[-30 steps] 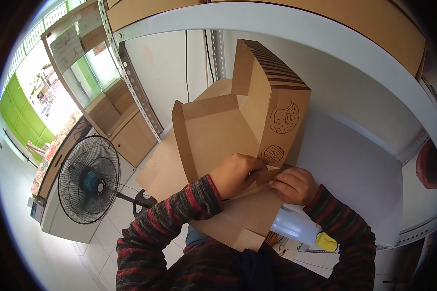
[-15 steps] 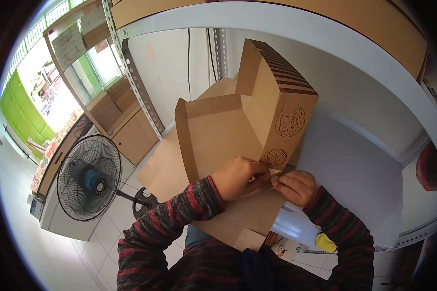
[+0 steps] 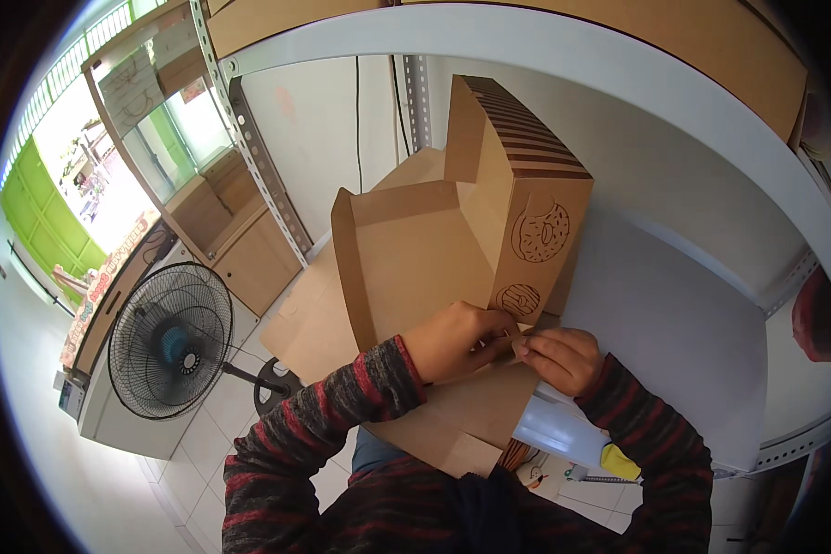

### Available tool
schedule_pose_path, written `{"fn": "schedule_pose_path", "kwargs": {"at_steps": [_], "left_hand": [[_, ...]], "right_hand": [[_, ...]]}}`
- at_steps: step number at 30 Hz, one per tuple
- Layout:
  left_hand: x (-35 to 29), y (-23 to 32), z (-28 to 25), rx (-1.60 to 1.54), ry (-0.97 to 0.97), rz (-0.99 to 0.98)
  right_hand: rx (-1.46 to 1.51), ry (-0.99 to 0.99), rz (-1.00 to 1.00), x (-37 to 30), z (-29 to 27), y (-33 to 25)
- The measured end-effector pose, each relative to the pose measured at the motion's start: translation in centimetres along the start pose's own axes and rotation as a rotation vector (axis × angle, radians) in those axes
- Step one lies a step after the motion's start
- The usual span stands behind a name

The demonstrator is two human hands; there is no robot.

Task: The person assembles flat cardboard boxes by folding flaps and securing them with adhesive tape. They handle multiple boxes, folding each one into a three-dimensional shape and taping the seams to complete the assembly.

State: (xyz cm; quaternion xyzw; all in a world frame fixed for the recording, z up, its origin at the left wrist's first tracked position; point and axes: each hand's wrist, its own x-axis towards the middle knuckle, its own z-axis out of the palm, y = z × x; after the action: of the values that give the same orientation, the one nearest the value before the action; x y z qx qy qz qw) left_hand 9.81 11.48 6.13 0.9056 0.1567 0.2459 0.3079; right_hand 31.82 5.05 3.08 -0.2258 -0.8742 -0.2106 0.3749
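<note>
Fingers of the left hand [image 3: 466,343] and right hand [image 3: 563,358] pinch the box [image 3: 420,254] at its near right corner, fingertips partly hidden. It lies open before the person, left of the grey surface [image 3: 665,323], hollow facing up. The lid [image 3: 540,217] stands along its right side, striped edge uppermost, slanting far left to near right; its long axis I cannot tell.

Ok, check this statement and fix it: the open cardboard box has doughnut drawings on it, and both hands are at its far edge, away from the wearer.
The edge is wrong: in the head view, the left hand and right hand are at the near edge of the open cardboard box, with its doughnut drawings.
</note>
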Motion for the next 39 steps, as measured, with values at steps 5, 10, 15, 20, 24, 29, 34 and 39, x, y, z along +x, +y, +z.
{"fn": "schedule_pose_path", "kwargs": {"at_steps": [5, 10, 15, 20, 24, 29, 34, 39], "left_hand": [[-0.3, -0.1, 0.5, -0.076, 0.043, -0.039], [-0.3, -0.6, 0.7, -0.041, 0.048, -0.021], [-0.1, -0.3, 0.5, -0.073, 0.036, -0.021], [-0.3, -0.3, 0.8, -0.085, 0.045, -0.003], [-0.3, -0.1, 0.6, -0.086, 0.024, 0.004], [-0.3, -0.3, 0.8, -0.069, 0.05, 0.011], [-0.3, -0.2, 1.0, -0.052, 0.027, -0.017], [-0.1, -0.4, 1.2, -0.044, 0.059, 0.037]], "right_hand": [[-0.003, 0.014, -0.002, -0.1, 0.2, -0.1], [-0.003, 0.021, -0.003, -0.1, 0.2, 0.0], [0.024, 0.009, 0.011, -0.2, 0.1, -0.2], [0.007, 0.017, -0.006, -0.3, 0.3, -0.1], [-0.011, 0.029, -0.001, -0.4, 0.4, -0.3], [-0.038, 0.037, 0.009, -0.2, 0.4, -0.3], [-0.061, 0.022, -0.079, 0.0, 0.1, 0.0], [-0.093, -0.016, -0.127, 0.2, -0.1, 0.1]]}}
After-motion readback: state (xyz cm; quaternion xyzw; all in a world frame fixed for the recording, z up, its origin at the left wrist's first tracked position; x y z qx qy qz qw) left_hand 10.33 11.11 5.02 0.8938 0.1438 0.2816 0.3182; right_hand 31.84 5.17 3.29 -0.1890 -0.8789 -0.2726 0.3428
